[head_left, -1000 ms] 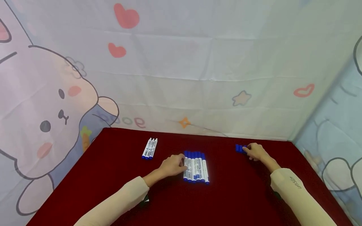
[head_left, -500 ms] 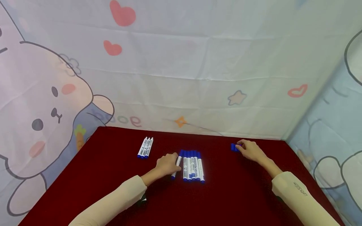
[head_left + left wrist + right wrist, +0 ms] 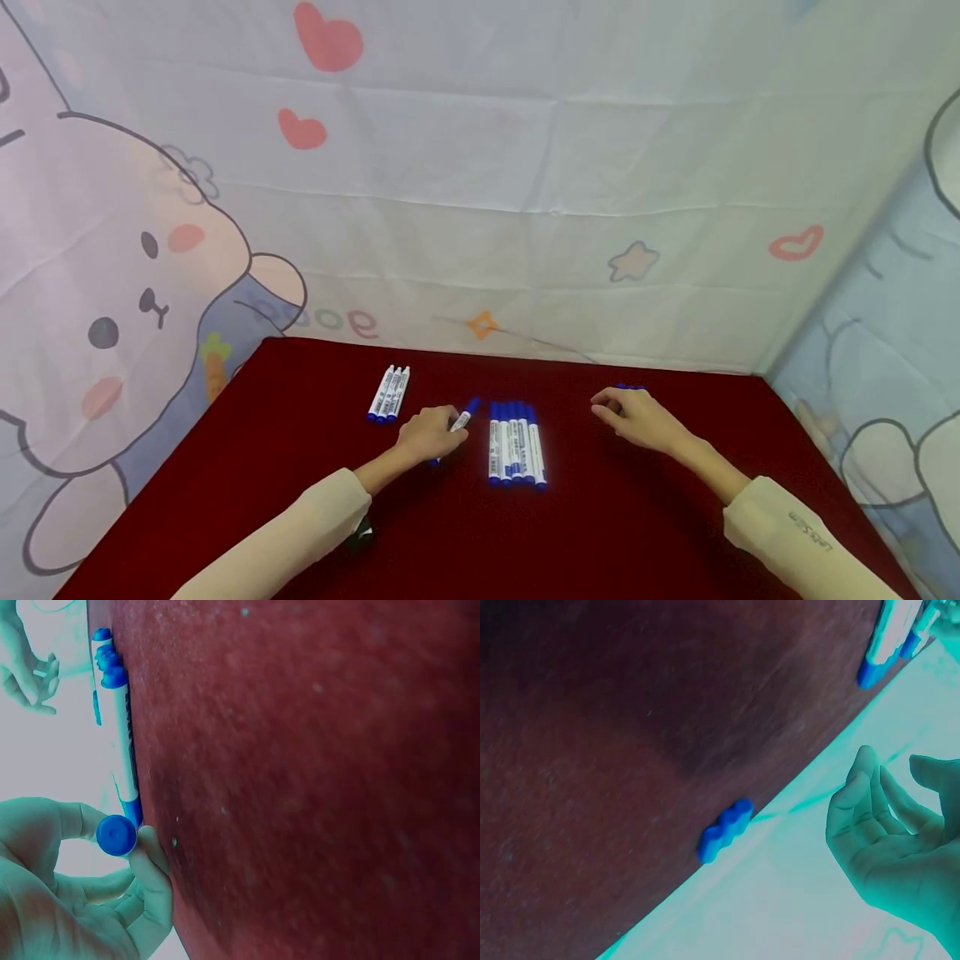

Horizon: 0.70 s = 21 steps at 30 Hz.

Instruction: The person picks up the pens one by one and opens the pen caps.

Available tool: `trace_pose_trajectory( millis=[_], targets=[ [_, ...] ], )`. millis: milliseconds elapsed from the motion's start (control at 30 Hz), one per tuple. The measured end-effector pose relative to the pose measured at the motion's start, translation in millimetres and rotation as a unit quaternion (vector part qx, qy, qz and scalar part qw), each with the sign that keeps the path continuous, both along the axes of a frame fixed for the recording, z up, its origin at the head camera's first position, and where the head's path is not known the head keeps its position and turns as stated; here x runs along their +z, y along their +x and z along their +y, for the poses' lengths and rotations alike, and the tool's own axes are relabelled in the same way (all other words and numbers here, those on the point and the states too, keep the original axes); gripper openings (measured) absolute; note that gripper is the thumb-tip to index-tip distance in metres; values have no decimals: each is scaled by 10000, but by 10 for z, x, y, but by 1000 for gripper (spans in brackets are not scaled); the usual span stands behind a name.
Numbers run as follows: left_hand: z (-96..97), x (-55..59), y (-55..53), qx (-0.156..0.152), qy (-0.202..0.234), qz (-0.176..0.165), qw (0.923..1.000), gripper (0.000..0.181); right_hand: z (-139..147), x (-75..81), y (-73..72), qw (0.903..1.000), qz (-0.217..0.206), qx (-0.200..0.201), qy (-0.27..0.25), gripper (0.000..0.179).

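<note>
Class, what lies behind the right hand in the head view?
Blue caps peek out past the right hand, on the red cloth; the hand covers most of them.

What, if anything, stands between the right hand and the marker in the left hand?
The row of capped markers does: it lies on the red tabletop between the right hand and the marker that the left hand pinches. Since the row lies flat, the right hand could probably pass over it.
</note>
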<state>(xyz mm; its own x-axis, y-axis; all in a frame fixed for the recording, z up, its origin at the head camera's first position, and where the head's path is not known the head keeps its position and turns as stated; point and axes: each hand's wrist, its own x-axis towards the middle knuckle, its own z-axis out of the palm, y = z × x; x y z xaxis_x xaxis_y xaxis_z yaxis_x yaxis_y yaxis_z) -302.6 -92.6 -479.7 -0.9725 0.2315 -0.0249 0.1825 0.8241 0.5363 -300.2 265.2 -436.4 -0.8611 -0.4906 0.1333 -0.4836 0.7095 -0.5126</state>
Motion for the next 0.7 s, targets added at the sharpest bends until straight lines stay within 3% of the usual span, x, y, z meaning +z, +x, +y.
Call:
trace_pose_trajectory(
  millis=[200, 400, 567, 700],
  targets=[
    [-128, 64, -10, 47, 110, -8, 9999, 28, -146, -15, 79, 9994, -149, 293, -77, 29],
    [-228, 107, -16, -204, 441, -141, 9987, 31, -241, -20, 147, 9988, -338, 318, -155, 28],
    [-286, 124, 5, -814, 1127, -414, 9894, 32, -286, -42, 194, 9982, -450, 392, -102, 27],
    [-283, 145, 26, -1455, 1314, -534, 9791, 31, -303, -68, 228, 9980, -499, 390, -76, 26]
  ],
)
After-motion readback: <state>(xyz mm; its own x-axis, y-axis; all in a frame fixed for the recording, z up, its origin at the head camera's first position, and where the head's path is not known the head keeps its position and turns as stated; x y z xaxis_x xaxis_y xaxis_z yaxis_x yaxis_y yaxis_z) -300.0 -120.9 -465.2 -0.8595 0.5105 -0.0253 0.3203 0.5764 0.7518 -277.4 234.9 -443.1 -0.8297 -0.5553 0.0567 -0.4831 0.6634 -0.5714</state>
